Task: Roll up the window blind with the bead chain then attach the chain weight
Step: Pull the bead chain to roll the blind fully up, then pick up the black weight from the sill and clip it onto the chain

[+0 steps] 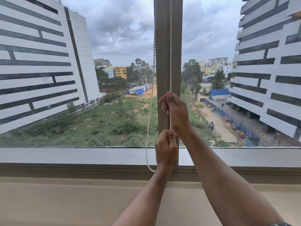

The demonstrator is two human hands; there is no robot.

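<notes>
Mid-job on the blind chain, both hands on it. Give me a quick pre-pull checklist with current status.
1. Right hand gripping the bead chain: ok.
2. Left hand gripping the same strand lower down: ok.
3. Strand between the hands straight, against the window post: ok.
4. Free strand hangs loose to the left, looping beside the left wrist: ok.
5. Blind fully rolled up: cannot tell, top out of view.
6. Chain weight within reach: cannot tell, not visible.

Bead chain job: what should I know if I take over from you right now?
Right hand: closed on the bead chain strand in front of the window post.
Left hand: closed on the same strand, just below.
The other strand hangs loose on the left, looping down near the window sill.
Done: no blind covers the glass.
Left: attach the chain weight; none is in view.
</notes>
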